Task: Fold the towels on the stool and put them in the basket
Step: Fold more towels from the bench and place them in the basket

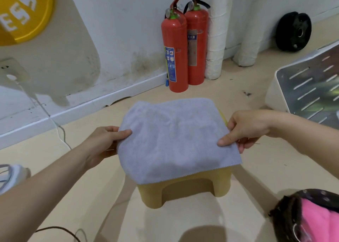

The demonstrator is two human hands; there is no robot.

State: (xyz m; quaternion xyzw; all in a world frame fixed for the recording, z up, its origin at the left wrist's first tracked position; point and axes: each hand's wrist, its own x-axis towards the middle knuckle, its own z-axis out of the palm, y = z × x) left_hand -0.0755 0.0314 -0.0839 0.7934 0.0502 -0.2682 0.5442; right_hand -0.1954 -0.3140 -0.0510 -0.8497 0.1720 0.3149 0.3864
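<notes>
A pale blue-grey towel lies spread over the top of a small yellow plastic stool on the floor. My left hand pinches the towel's left edge, thumb on top. My right hand pinches its right edge the same way. The towel's near edge hangs over the stool's front. A sliver of something yellow shows past the towel's far right corner; I cannot tell what it is. A white slotted basket stands to the right of the stool.
Two red fire extinguishers stand against the white wall behind the stool. White wrapped pipes rise beside them. A black round object leans at the far right. A pink and black fabric thing lies at bottom right. Cables run along the left floor.
</notes>
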